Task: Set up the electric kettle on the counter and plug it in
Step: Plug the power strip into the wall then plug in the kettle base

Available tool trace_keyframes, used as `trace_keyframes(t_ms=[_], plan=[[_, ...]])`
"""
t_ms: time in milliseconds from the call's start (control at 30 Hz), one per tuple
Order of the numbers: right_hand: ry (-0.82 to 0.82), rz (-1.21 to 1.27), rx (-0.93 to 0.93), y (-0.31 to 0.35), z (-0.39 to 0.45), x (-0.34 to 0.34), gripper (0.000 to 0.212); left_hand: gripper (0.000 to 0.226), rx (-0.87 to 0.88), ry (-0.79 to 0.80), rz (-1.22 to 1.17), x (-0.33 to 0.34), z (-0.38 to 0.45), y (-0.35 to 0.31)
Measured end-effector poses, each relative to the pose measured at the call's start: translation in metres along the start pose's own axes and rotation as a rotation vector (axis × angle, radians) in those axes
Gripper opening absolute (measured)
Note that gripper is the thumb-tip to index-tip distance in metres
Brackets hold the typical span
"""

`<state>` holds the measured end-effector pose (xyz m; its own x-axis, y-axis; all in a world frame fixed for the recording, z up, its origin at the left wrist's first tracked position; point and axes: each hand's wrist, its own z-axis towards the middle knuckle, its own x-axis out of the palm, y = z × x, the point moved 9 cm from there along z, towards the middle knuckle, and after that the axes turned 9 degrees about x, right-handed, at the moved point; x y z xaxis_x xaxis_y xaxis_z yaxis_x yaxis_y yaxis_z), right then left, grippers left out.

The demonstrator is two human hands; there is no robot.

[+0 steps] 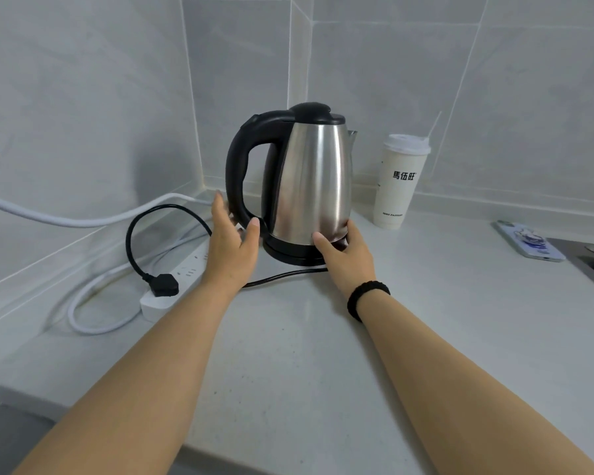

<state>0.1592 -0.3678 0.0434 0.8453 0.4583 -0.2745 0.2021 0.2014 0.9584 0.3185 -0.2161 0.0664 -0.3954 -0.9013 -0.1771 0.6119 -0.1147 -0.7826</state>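
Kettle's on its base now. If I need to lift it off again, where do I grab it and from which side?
Take the kettle by its black loop handle, coming in from the left with the left hand, which is already beside it. The handle stands upright with an open gap for the fingers. The steel body is smooth and tapered, and the spout faces right toward the paper cup.

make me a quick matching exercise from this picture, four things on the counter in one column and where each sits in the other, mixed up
Things:
1. kettle
2. plug
3. cup
4. phone

Places:
A. far right, lying flat
B. on its black base, between both hands
C. in the power strip, left
D. standing by the wall, right of the kettle

Pairs: 1-B, 2-C, 3-D, 4-A
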Motion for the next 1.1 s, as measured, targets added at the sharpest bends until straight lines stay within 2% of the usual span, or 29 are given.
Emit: trace_keyframes(t_ms=[167, 267, 333, 500, 667, 800, 967, 1100], plan=[[0.067, -0.034, -0.023, 0.006, 0.005, 0.009, 0.056, 0.060, 0.048, -0.066, 0.068, -0.014, -0.005, -0.014], [0.091, -0.117, -0.063, 0.010, 0.007, 0.017, 0.078, 0.048, 0.101, -0.046, 0.110, -0.018, -0.012, -0.023], [0.115, -0.147, -0.082, 0.011, 0.007, 0.021, 0.086, 0.046, 0.116, -0.024, 0.144, -0.019, -0.017, -0.027], [0.148, -0.197, -0.108, 0.015, 0.005, 0.027, 0.089, 0.047, 0.135, -0.016, 0.172, -0.027, -0.025, -0.030], [0.119, -0.266, -0.129, 0.014, 0.011, 0.030, 0.083, 0.047, 0.154, -0.024, 0.178, -0.031, -0.031, -0.035], [0.173, -0.316, -0.123, 0.011, 0.011, 0.038, 0.111, 0.047, 0.167, -0.043, 0.194, -0.035, -0.035, -0.038], [0.206, -0.282, -0.153, 0.014, 0.002, 0.037, 0.095, 0.045, 0.151, -0.054, 0.182, -0.034, -0.042, -0.041], [0.095, -0.318, -0.234, 0.022, -0.014, 0.021, 0.084, 0.045, 0.112, -0.060, 0.257, -0.033, -0.049, -0.039]])
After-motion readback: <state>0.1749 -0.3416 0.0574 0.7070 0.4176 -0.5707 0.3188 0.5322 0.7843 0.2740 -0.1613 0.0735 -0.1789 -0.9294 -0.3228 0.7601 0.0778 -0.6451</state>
